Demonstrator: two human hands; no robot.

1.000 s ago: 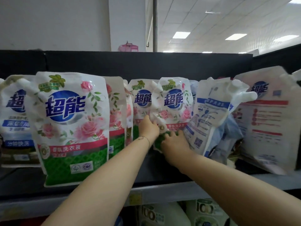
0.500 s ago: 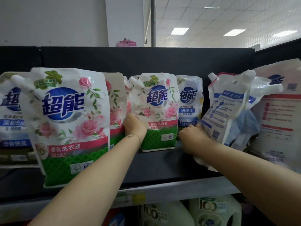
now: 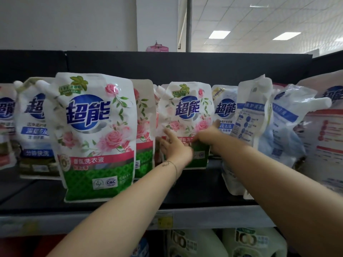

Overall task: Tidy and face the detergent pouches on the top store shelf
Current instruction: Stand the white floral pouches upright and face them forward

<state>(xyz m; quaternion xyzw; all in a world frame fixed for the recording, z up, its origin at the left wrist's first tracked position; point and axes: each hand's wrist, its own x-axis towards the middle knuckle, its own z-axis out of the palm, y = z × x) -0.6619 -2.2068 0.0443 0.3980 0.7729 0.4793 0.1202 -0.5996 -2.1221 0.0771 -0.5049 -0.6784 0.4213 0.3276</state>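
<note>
1. Half a second ago only the left hand (image 3: 174,148) was at the middle rose detergent pouch (image 3: 185,115), and the right hand (image 3: 207,135) was low beside the blue pouches. Now both hands are on the front of this pouch.
2. One second ago the pouch was tilted between the hands. Now it stands upright far back on the top shelf (image 3: 204,214), with its label facing forward.
3. In my judgement this pouch is nearly faced and needs only a last small adjustment.
4. The left hand is open with the fingers straight and spread. It presses on the lower left part of the pouch.
5. The right hand lies on the lower right part with the thumb raised. Because of the blur I cannot tell if it grips or only touches.
6. To the right, the leaning pouches (image 3: 250,115) show their back side, so work probably remains there.
7. A blue-label pouch (image 3: 224,108) stands just beside the rose pouch, on its right.
</note>
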